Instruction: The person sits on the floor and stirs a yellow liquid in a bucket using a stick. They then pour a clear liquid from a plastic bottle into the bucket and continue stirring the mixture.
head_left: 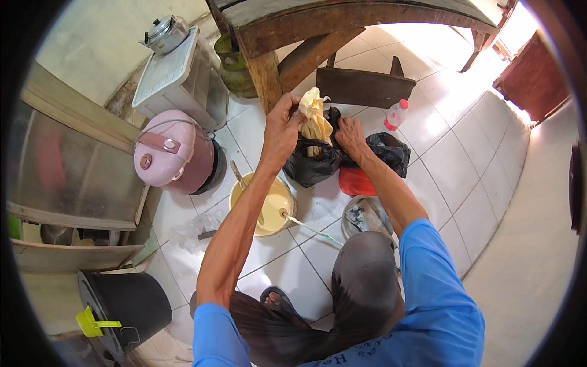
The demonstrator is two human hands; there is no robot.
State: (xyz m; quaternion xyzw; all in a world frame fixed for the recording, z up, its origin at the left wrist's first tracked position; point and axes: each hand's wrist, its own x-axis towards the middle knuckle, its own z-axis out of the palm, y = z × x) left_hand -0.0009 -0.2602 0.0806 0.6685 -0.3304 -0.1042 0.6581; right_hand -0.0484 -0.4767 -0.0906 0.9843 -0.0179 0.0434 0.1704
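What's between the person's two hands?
In the head view, a crumpled pale-yellow item in the left hand, material unclear, then a black plastic bag at the right hand.

A crumpled, elongated pale-yellow bundle (pixel 317 122) is held at the mouth of a wrinkled black plastic bag (pixel 310 166), beyond and right of the bucket (pixel 292 214).

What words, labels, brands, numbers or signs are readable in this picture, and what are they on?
Blue shirt: dark lettering near the picture's lower edge, partly cut off; I won't copy it out.
Clear bottle with a red cap: any print on its red label is too small to read.
Black plastic bag by the hands: no lettering visible.
Elsewhere, I can't make out any readable text.
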